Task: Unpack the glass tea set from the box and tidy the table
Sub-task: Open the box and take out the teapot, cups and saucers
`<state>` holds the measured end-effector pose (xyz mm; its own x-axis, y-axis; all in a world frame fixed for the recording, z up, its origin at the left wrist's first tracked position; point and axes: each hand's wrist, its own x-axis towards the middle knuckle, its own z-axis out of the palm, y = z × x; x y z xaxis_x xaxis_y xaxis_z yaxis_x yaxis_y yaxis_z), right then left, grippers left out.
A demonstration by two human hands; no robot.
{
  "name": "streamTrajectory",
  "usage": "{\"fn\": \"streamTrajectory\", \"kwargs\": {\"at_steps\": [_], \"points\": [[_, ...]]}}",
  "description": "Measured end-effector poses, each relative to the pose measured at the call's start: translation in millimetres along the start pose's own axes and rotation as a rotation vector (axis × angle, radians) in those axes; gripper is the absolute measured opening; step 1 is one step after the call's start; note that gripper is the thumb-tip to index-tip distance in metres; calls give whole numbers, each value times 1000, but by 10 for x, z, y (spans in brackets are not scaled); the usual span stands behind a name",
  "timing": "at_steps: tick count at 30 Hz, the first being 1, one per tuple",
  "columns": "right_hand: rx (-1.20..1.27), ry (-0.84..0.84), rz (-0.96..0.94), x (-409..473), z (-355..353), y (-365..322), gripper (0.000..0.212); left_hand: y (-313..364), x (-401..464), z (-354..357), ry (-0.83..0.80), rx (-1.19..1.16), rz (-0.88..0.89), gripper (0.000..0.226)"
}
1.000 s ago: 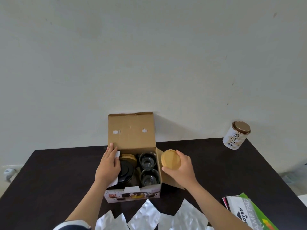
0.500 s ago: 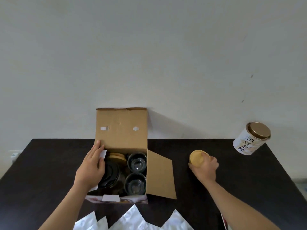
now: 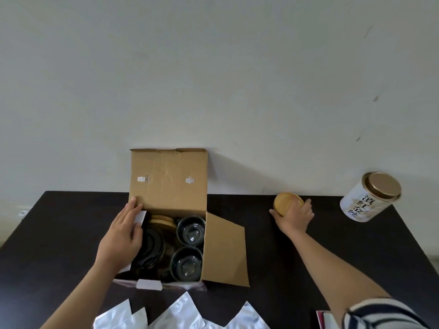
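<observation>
An open cardboard box (image 3: 168, 176) stands on the dark table (image 3: 59, 224), its lid up against the wall and a side flap folded out to the right. Inside are two glass cups (image 3: 191, 230), a dark teapot (image 3: 152, 248) and wooden lids (image 3: 161, 220). My left hand (image 3: 123, 233) rests with straight fingers on the box's left edge and a white paper flap. My right hand (image 3: 294, 216) grips a round item with a wooden lid (image 3: 286, 203) at the table's far edge, right of the box.
A white tea tin (image 3: 370, 200) with a gold lid stands at the far right corner. Several silver foil pouches (image 3: 180, 314) lie along the near edge. A booklet corner (image 3: 326, 319) shows at the lower right beside my striped sleeve.
My right hand carried the wooden-lidded item from above the box rightward to the table's far edge. The left hand stayed on the box.
</observation>
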<state>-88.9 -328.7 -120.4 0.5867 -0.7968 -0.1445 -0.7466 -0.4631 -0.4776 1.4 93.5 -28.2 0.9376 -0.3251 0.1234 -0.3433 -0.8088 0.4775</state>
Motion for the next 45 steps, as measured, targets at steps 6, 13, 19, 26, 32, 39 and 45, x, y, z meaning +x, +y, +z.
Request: {"fn": "streamTrajectory", "kwargs": {"at_steps": [6, 13, 19, 26, 32, 39, 45], "points": [[135, 42, -211, -631, -99, -402, 72, 4, 12, -21, -19, -30, 2, 49], [513, -44, -636, -1889, -277, -1241, 30, -17, 33, -17, -58, -65, 2, 49], [124, -302, -664, -2331, -105, -1749, 60, -22, 22, -73, -67, -120, 20, 49], [-249, -241, -505, -2260, -32, -1997, 62, -65, 18, -84, -83, -163, 45, 48], [-376, -305, -452, -2105, -107, -2052, 50, -78, 31, -75, -83, -194, 55, 48], [-353, -188, -508, -2158, -206, -2066, 58, -94, 25, -54, -69, -197, 61, 47], [18, 17, -479, -2085, -481, -1810, 67, -98, 31, -38, -71, -181, 64, 48]]}}
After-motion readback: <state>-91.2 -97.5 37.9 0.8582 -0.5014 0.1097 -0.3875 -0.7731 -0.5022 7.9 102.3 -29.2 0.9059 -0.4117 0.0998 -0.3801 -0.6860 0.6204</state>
